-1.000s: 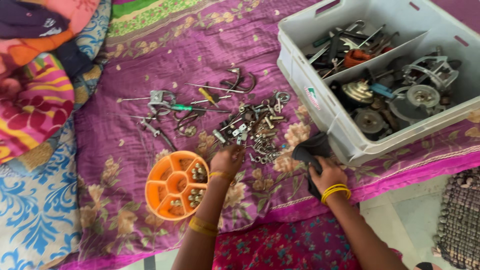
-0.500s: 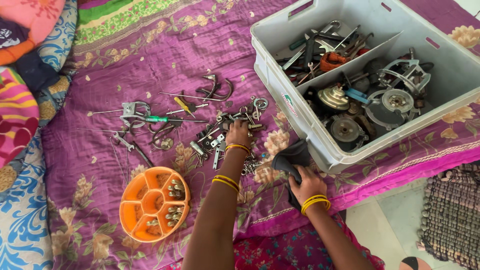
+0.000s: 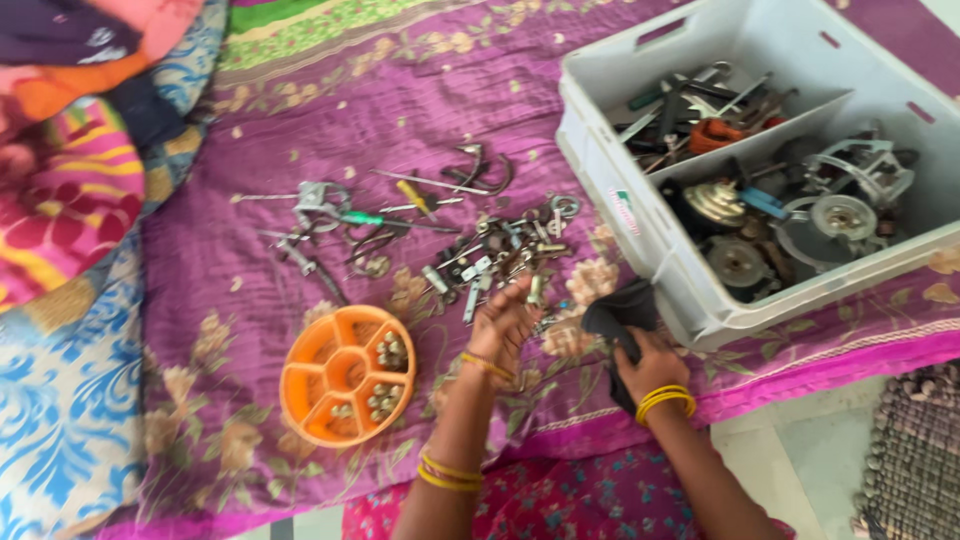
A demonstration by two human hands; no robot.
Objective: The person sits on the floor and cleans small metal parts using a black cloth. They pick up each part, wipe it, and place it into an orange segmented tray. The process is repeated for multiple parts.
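A: What's held by the left hand (image 3: 505, 322)?

B: A small metal bolt (image 3: 534, 290), pinched betw. fingertips, lifted just above the heap of screws and brackets (image 3: 500, 250) mid-bedspread.

A: And the right hand (image 3: 650, 362)?

B: Closed on a dark cloth (image 3: 618, 310), near the purple bedspread's (image 3: 300, 110) front edge, beside the grey crate's (image 3: 640, 215) near corner.

A: The orange divided tray (image 3: 345, 375)?

B: Left of the left wrist, screws seen in some compartments.

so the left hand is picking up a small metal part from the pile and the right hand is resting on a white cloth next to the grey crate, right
Not quite: the cloth under the right hand is black, not white, as the head view shows. The rest holds: the left hand lifts a small metal part from the pile, and the cloth lies next to the grey crate.
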